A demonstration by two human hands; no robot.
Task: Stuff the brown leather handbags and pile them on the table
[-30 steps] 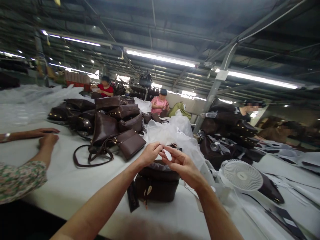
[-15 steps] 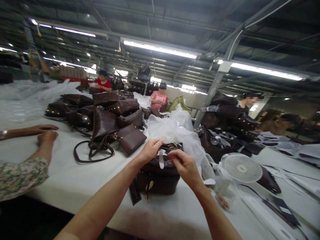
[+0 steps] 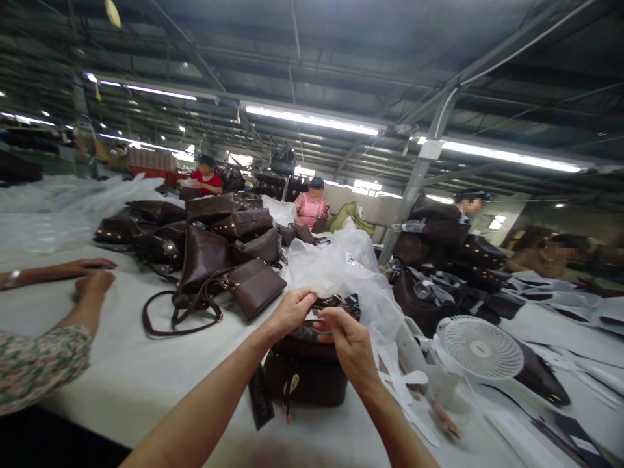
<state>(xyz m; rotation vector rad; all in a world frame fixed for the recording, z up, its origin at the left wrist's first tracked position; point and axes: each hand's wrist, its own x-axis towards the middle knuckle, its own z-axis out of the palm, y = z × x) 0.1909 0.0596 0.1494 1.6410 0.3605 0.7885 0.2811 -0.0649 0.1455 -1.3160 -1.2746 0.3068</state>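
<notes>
A dark brown handbag (image 3: 307, 380) stands upright at the table's front edge, its top gaping, with clear plastic showing inside. My left hand (image 3: 295, 312) is closed, thumb and fingers pinching the bag's handles (image 3: 332, 300). Beside it, my right hand (image 3: 348, 338) curls over the bag's opening, fingertips at a white strip (image 3: 312, 314) by the handles. Most of that strip is hidden by my fingers. From the bag's front hang a black tag (image 3: 262, 400) and a small zip charm (image 3: 292, 385).
Brown bags (image 3: 209, 253) are heaped at the left, a small pouch (image 3: 257, 288) before them. White plastic wrapping (image 3: 336, 266) lies behind my hands. At the right are a white fan (image 3: 480, 348), loose white strips (image 3: 409, 390) and more bags. A co-worker's arms (image 3: 92, 292) rest at the left.
My right hand has moved slightly left and down, its fingers now covering most of the white strip that hung in view. My left hand still pinches the handles. The view has tilted up slightly.
</notes>
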